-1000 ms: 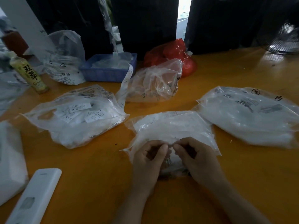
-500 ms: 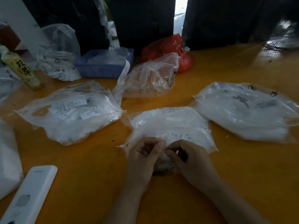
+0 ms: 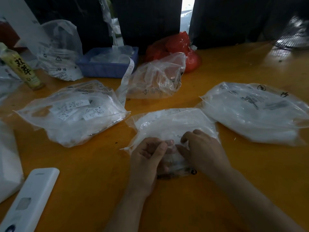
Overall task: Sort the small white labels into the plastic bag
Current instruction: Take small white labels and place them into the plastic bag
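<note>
A clear plastic bag full of small white labels lies in the middle of the orange table. My left hand and my right hand sit side by side at its near end, fingers curled, pinching the bag's plastic edge between them. A second bag at the left shows printed white labels through its film. A third filled bag lies at the right. What my fingertips hold besides plastic is hidden.
A white remote-like device lies near left. A bottle, a blue tray with a label strip, an empty clear bag and a red bag stand at the back. Another white bag sits far left.
The view has tilted down a little. My right hand has slid further over the bag's near end and both hands keep working the same edge.
</note>
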